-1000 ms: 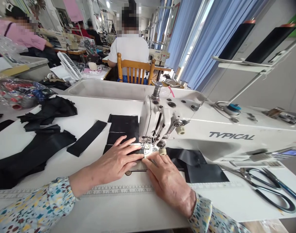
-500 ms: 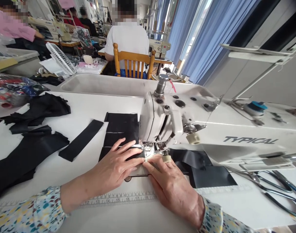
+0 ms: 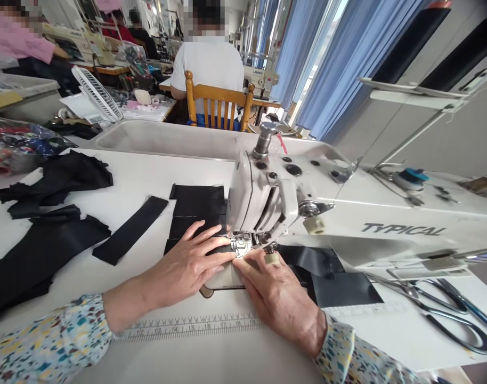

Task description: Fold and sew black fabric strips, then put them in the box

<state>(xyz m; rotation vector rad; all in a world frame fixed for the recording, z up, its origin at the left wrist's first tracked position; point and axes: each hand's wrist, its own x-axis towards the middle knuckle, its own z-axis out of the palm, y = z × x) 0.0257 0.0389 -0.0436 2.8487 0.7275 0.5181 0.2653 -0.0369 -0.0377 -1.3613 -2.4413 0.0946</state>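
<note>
My left hand (image 3: 189, 264) lies with its fingers apart and pressed down on a black fabric piece (image 3: 197, 202), left of the needle area. The fabric shows light lines across it and runs beside the sewing machine head (image 3: 259, 194). My right hand (image 3: 277, 296) is closed just in front of the presser foot (image 3: 239, 242), its thumb and fingertips close to my left fingertips. What its fingers hold, if anything, is hidden. More black fabric (image 3: 345, 288) lies beyond my right hand, partly under the machine arm.
Scissors (image 3: 447, 309) lie at the right. A ruler scale (image 3: 195, 327) runs along the table's front. A loose black strip (image 3: 129, 232) and black scraps (image 3: 51, 242) lie at the left. Ahead, a person in a white shirt (image 3: 209, 61) sits on a wooden chair (image 3: 219, 98).
The whole view has shifted slightly, so things appear a little farther left. Both hands keep nearly the same place by the presser foot; less black fabric shows at my left fingertips.
</note>
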